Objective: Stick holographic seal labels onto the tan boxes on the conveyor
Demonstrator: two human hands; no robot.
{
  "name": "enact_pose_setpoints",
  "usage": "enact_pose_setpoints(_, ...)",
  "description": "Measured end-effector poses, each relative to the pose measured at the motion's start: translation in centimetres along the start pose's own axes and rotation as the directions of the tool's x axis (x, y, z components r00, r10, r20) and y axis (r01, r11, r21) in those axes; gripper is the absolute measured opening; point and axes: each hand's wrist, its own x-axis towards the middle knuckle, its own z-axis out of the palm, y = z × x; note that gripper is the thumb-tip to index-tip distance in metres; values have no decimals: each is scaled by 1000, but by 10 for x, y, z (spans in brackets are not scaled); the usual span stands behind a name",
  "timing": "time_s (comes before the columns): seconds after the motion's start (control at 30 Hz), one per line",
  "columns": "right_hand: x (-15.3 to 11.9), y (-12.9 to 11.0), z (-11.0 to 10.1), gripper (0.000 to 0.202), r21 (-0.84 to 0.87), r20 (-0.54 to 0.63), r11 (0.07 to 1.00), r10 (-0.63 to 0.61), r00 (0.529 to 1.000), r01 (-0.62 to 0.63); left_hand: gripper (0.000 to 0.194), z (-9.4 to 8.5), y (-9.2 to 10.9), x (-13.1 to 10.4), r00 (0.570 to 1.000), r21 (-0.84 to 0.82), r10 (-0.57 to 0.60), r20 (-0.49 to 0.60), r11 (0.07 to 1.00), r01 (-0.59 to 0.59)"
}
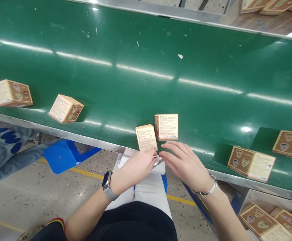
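At the belt's near edge, my left hand (pixel 139 164), a watch on its wrist, closes in a pinch on a small piece of shiny clear plastic (pixel 158 161). My right hand (pixel 186 162), wearing a bracelet, comes in from the other side, its bent fingertips on the same plastic and its thumb hidden. Just beyond my left fingers stands a small printed carton (pixel 146 137), its lower edge partly covered by them. A second carton (pixel 168 127) sits beside it, in front of my right fingertips. Both show cream text panels.
The green conveyor belt (pixel 125 97) carries more cartons: one (pixel 65 108) and another (pixel 13 93) to the left, two (pixel 251 163) at the right. A bin of cartons (pixel 266 221) is lower right. A blue stool (pixel 62 155) and a person's leg (pixel 7 150) are at left.
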Motion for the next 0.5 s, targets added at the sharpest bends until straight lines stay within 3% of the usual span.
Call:
enact_pose_setpoints(0.23,2,-11,8,22,32,-52,999,39,998,-37,18,-10,-5,0,999,45,12,47,999,-14)
enact_pose_setpoints(0.33,2,-12,7,20,172,-80,982,88,993,-74,18,-14,-8,0,999,35,-5,34,999,4)
enact_pose_setpoints(0.43,4,-4,4,13,466,-94,865,257,962,-186,18,-18,-9,1,1000,38,7,-4,999,-7)
enact_pose_setpoints(0.5,7,8,7,9,632,-101,709,475,874,-312,17,-19,-8,3,996,84,84,-36,993,-81)
